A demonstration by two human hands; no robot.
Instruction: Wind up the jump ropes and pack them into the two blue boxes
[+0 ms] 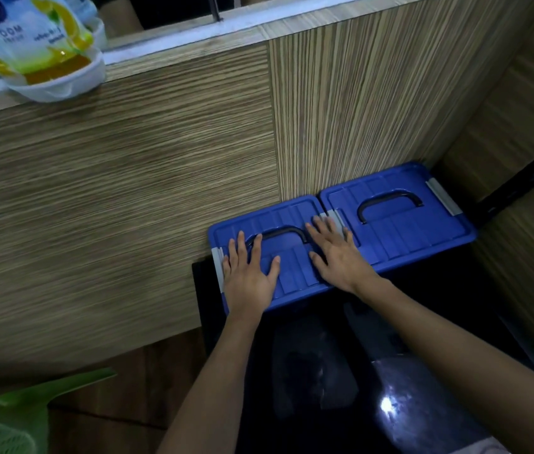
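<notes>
I see two blue boxes end to end, lidded, long axis left-right along wall; near box (pixel 295 273), far box (pixel 400 221). Left hand (pixel 247 276) and right hand (pixel 337 257) flat on near lid, fingers straight, gripping nothing

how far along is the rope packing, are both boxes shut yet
Looks nearly finished. Done: both blue boxes sit side by side on the black surface with lids on, and no jump ropes are in view. In hand: the left hand and right hand lie flat on the left box, fingers straight. The right box is untouched. Left: whether the grey latches are snapped cannot be told.
</notes>
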